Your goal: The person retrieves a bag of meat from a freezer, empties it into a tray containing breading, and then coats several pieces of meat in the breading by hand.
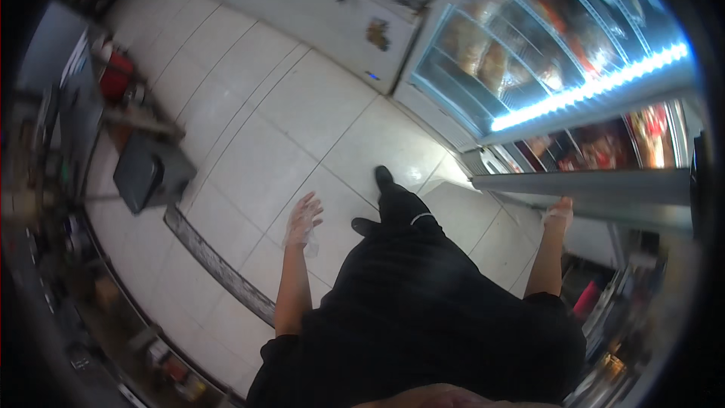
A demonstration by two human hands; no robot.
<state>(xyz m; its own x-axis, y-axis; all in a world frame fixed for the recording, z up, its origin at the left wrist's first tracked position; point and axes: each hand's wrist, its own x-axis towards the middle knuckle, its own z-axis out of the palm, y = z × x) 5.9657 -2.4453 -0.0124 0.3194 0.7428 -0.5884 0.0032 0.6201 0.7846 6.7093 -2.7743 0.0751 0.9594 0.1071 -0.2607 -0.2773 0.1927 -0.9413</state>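
My left hand [303, 220], in a clear plastic glove, hangs over the tiled floor with its fingers apart and nothing in them. On the right, my right hand [558, 211], also in a clear glove, is at the edge of an open refrigerator door [583, 182]; its fingers are partly hidden, so its grip cannot be told. Beyond the door, an upright display refrigerator [481, 137] shows packed goods behind it. A bright light strip [589, 88] runs along a neighbouring glass-fronted section with wire shelves and packages.
A grey lidded bin [153, 173] stands on the floor at left, near a red object [116, 76]. A dark speckled strip [221, 266] crosses the floor. A white chest-like unit [362, 39] stands at the top. Cluttered shelves line the lower left and lower right.
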